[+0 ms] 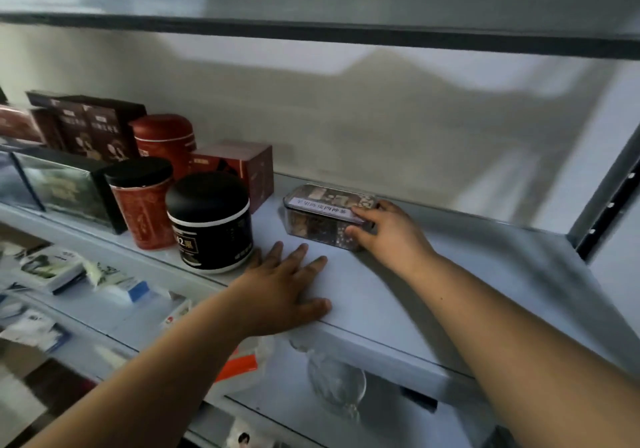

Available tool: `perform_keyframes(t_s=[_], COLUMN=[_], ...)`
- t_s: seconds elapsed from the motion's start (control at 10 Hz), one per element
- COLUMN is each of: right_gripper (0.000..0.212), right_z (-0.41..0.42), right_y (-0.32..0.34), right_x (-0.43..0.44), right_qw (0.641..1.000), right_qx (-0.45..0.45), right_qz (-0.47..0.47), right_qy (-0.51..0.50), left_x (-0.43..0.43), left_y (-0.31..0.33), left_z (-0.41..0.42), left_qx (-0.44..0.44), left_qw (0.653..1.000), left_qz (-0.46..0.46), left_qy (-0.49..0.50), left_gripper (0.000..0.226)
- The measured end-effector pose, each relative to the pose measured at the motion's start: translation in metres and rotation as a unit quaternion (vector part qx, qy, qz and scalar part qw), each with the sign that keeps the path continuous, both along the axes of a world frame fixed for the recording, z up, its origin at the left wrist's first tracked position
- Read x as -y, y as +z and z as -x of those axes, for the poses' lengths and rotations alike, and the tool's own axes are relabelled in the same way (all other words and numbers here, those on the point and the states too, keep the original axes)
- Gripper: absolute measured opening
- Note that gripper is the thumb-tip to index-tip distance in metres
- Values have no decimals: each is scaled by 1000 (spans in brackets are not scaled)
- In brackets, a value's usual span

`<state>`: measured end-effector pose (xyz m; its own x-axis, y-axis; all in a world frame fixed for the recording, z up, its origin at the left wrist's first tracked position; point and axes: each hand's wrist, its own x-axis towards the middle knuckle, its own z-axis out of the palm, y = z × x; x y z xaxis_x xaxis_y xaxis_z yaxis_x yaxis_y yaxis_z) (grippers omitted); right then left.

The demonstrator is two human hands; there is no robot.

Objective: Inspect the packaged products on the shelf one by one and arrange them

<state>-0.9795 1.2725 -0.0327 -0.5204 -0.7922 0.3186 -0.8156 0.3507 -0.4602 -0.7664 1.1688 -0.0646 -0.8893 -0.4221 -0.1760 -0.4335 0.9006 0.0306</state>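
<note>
While clear box (311, 228) is gripped by right hand (391, 236): label (323, 208) is to be turned outward.
Left hand (280, 292): laid flat, released, on shelf (485, 274).

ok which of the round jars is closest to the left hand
The black jar with the black lid. The left hand lies flat on the shelf beside it; the black-lidded red jar and the all-red tin stand farther left.
</note>
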Motion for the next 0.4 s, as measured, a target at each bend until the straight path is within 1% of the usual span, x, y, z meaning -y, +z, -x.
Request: perform_keyframes(t_s=[0.1,0.3,0.4], right_gripper=[54,57,85], right_z=[-6,-22,-26], right_y=[1,4,1], right_x=[26,45,41], right_qw=[1000,999,997], right_qx=[-2,-11,22], right_qz=[-19,-11,-69], right_qy=[-12,-29,-37], left_x=[-2,4,6], left_y=[-1,-2,-1], left_z=[2,2,0], left_qx=[-19,-42,-50], left_qw=[1000,999,998], left_qz=[11,1,0], left_qy=[-7,-13,-26], left_gripper=[83,83,84])
